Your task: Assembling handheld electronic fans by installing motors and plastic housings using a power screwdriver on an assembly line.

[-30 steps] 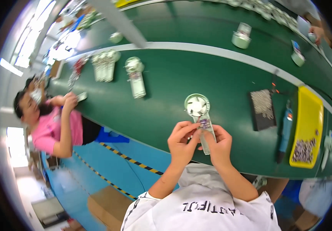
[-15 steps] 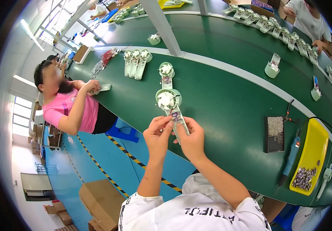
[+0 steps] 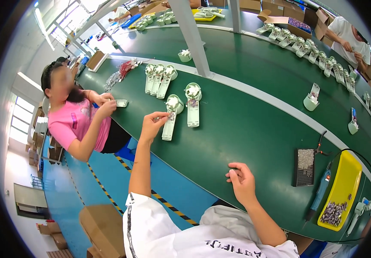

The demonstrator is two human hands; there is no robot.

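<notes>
My left hand [image 3: 152, 126] pinches the edge of a pale green handheld fan half-shell [image 3: 168, 130] near its small circuit board. That shell lies on the green table with its white fan blades at the far end. Just right of it lies a second fan half-shell [image 3: 193, 114], its round head pointing away from me. Over the table's near part, my right hand [image 3: 243, 185] is apart from everything, its fingers loosely bent and nothing visible in them.
Several fan shells [image 3: 159, 79] stand in a group at the far left, near red wires [image 3: 127, 68]. At right are a black tray of small metal parts [image 3: 304, 167], an electric screwdriver [image 3: 322, 189] and a yellow tray [image 3: 344, 176]. A co-worker in pink [image 3: 84, 118] sits at left.
The fan half-shell that both hands held has been laid on the table, left of the other one. My left hand moved left with it; my right hand let go and drew away to the right.
</notes>
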